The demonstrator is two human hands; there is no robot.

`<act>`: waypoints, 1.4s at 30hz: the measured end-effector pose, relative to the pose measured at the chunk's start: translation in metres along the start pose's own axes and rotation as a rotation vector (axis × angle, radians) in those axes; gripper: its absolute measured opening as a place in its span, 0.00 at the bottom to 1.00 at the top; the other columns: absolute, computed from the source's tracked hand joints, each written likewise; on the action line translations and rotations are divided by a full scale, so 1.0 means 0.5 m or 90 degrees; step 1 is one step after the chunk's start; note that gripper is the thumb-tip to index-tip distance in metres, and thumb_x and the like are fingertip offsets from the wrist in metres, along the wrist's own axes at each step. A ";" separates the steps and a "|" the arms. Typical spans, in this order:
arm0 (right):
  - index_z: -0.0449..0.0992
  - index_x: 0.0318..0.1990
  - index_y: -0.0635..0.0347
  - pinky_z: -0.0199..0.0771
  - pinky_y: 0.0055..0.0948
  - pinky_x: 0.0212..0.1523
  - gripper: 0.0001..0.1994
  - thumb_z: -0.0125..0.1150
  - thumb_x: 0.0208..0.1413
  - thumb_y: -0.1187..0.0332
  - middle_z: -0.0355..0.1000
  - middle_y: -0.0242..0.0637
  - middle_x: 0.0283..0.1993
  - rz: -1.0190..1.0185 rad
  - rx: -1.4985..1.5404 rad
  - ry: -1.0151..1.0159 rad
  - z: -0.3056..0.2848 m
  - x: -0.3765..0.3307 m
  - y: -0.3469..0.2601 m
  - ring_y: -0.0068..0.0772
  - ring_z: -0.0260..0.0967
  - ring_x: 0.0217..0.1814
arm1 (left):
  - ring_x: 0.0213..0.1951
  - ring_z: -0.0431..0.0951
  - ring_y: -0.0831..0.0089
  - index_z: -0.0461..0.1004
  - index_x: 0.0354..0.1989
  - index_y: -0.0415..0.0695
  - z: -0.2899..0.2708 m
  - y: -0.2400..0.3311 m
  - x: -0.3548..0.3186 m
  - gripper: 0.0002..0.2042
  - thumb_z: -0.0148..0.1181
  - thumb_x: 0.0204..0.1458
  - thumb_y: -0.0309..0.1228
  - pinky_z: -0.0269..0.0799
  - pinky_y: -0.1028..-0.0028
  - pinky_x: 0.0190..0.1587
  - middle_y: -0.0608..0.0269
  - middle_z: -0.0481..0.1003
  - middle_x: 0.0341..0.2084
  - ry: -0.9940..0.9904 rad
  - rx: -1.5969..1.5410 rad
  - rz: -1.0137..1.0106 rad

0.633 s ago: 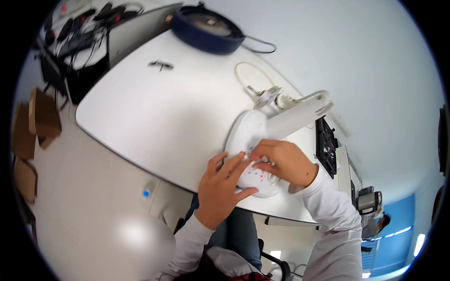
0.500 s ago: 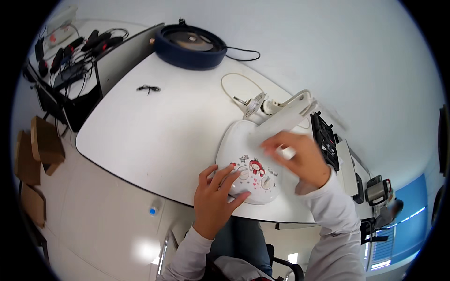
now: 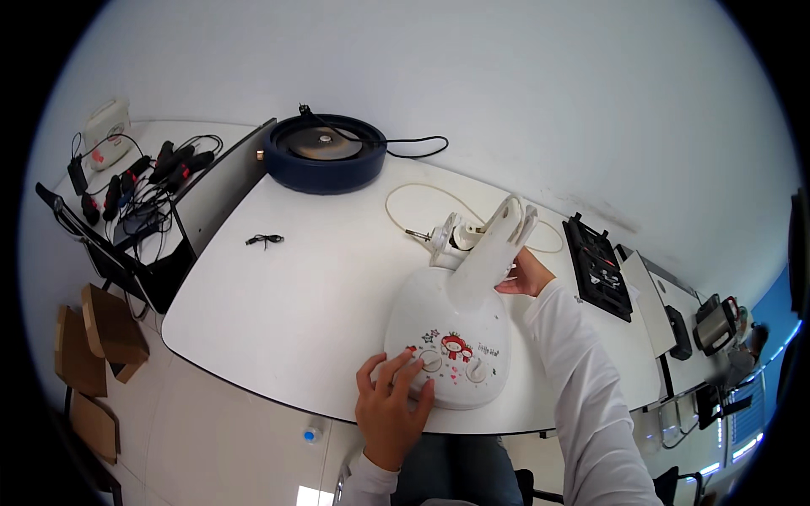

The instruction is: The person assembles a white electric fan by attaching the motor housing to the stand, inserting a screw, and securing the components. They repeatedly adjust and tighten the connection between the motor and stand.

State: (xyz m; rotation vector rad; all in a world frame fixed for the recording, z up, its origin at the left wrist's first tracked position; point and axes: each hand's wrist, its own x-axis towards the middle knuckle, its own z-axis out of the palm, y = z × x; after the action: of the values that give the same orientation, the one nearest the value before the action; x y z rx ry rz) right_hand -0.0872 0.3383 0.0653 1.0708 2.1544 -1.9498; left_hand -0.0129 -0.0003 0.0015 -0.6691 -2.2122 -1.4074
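Here's my left hand (image 3: 390, 413), fingers spread, fingertips resting on the near left part of the white base (image 3: 426, 308), and that places one finger right beside the left knob (image 3: 431, 361); touching it or just short, I can't tell. The right knob (image 3: 477, 369) sits clear of my fingers, with red cartoon figures (image 3: 456, 347) printed above the pair. And over on the far right side, my right hand (image 3: 530, 274) is tucked in behind the white neck (image 3: 485, 261), fingers curled and partly hidden, so whether they pinch anything I can't tell!

The base stands at the near edge of the desk (image 3: 295, 312), right of the middle, its neck rising toward the far side. Left of the neck's top, there's the motor (image 3: 449, 239), its thin shaft (image 3: 417, 234) pointing left. Out to the right, a black tool case (image 3: 599, 270) lies open. Far left, a round navy appliance (image 3: 327, 164), black cord (image 3: 422, 156) trailing right; nearer than that, a small black cable (image 3: 266, 240). Down on the floor, left of my legs, a blue bottle cap (image 3: 310, 435)!
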 end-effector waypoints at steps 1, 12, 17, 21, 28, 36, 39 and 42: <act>0.59 0.56 0.54 0.74 0.38 0.42 0.41 0.42 0.44 0.30 0.64 0.45 0.48 0.008 -0.007 -0.026 0.009 -0.006 -0.009 0.40 0.69 0.43 | 0.48 0.65 0.58 0.74 0.36 0.49 0.000 -0.002 -0.001 0.13 0.62 0.40 0.31 0.70 0.69 0.39 0.71 0.71 0.42 0.004 0.009 0.004; 0.60 0.54 0.57 0.74 0.44 0.45 0.33 0.53 0.47 0.42 0.66 0.49 0.47 -0.024 0.170 -0.139 0.016 -0.016 -0.009 0.46 0.72 0.43 | 0.48 0.65 0.57 0.74 0.37 0.49 0.000 0.008 0.002 0.13 0.61 0.39 0.29 0.70 0.69 0.38 0.70 0.71 0.42 0.005 0.043 0.022; 0.57 0.55 0.56 0.71 0.50 0.47 0.35 0.63 0.43 0.49 0.58 0.48 0.52 -0.056 0.318 -0.070 0.028 -0.058 -0.003 0.50 0.66 0.49 | 0.48 0.65 0.56 0.74 0.37 0.49 0.002 0.003 -0.001 0.13 0.61 0.39 0.29 0.70 0.68 0.38 0.70 0.71 0.42 0.008 0.036 0.028; 0.56 0.56 0.51 0.67 0.54 0.50 0.36 0.66 0.40 0.52 0.51 0.46 0.54 -0.145 0.432 -0.006 0.015 -0.069 -0.003 0.48 0.58 0.56 | 0.48 0.65 0.57 0.73 0.37 0.47 -0.003 0.018 0.000 0.14 0.61 0.38 0.25 0.69 0.67 0.43 0.67 0.71 0.42 0.003 0.027 0.016; 0.58 0.53 0.49 0.67 0.51 0.50 0.31 0.62 0.44 0.50 0.53 0.38 0.54 -0.348 0.559 0.070 -0.057 -0.126 -0.056 0.42 0.56 0.57 | 0.47 0.66 0.57 0.73 0.37 0.47 0.003 0.023 -0.005 0.15 0.61 0.37 0.25 0.69 0.68 0.42 0.67 0.71 0.42 0.016 0.041 0.026; 0.46 0.59 0.54 0.66 0.42 0.51 0.40 0.61 0.45 0.48 0.54 0.43 0.56 -0.565 0.359 0.161 -0.114 -0.246 -0.128 0.40 0.59 0.54 | 0.42 0.67 0.63 0.75 0.33 0.50 0.000 0.017 -0.010 0.13 0.63 0.35 0.27 0.71 0.71 0.33 0.71 0.73 0.37 0.048 0.053 0.076; 0.39 0.60 0.55 0.64 0.43 0.51 0.47 0.66 0.41 0.50 0.49 0.46 0.58 -0.622 0.299 0.250 -0.096 -0.294 -0.170 0.42 0.55 0.57 | 0.37 0.68 0.67 0.76 0.30 0.50 0.003 0.009 -0.012 0.11 0.62 0.35 0.25 0.69 0.73 0.30 0.73 0.74 0.34 0.051 0.013 0.102; 0.40 0.60 0.55 0.63 0.42 0.51 0.49 0.68 0.38 0.50 0.46 0.47 0.59 -0.704 0.247 0.339 -0.091 -0.296 -0.208 0.43 0.51 0.60 | 0.32 0.68 0.69 0.76 0.28 0.50 0.003 -0.004 -0.011 0.09 0.62 0.35 0.24 0.67 0.74 0.28 0.74 0.75 0.31 0.058 0.003 0.170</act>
State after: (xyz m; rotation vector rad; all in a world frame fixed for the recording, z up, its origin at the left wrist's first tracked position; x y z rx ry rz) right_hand -0.0093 0.3152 0.2329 0.3973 3.1945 -2.8302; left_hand -0.0099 -0.0009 -0.0038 -0.8473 -1.9719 -1.2699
